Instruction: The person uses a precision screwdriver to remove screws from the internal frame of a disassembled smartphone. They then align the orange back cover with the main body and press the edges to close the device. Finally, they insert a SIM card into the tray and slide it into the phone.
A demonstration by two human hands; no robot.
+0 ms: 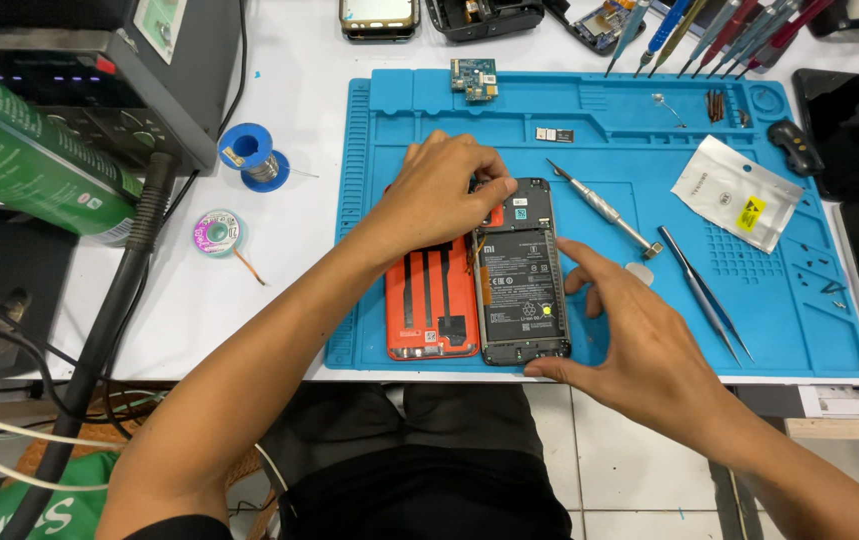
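Observation:
An opened black smartphone (521, 285) lies back-up on a blue repair mat (609, 120), its battery and board exposed. Beside it on the left lies its orange back cover (430, 305), inside up. My left hand (444, 190) rests over the phone's top left corner, fingertips pinching at a small part there; what they hold is hidden. My right hand (629, 340) steadies the phone's right edge, thumb at the bottom corner, fingers spread along the side.
A metal screwdriver (604, 210) and tweezers (704, 295) lie right of the phone, with a white pouch (739, 190). A small circuit board (475, 79), solder spool (252, 155), tool row (709, 35), spare phones (844, 135) and a soldering station (99, 80) surround the mat.

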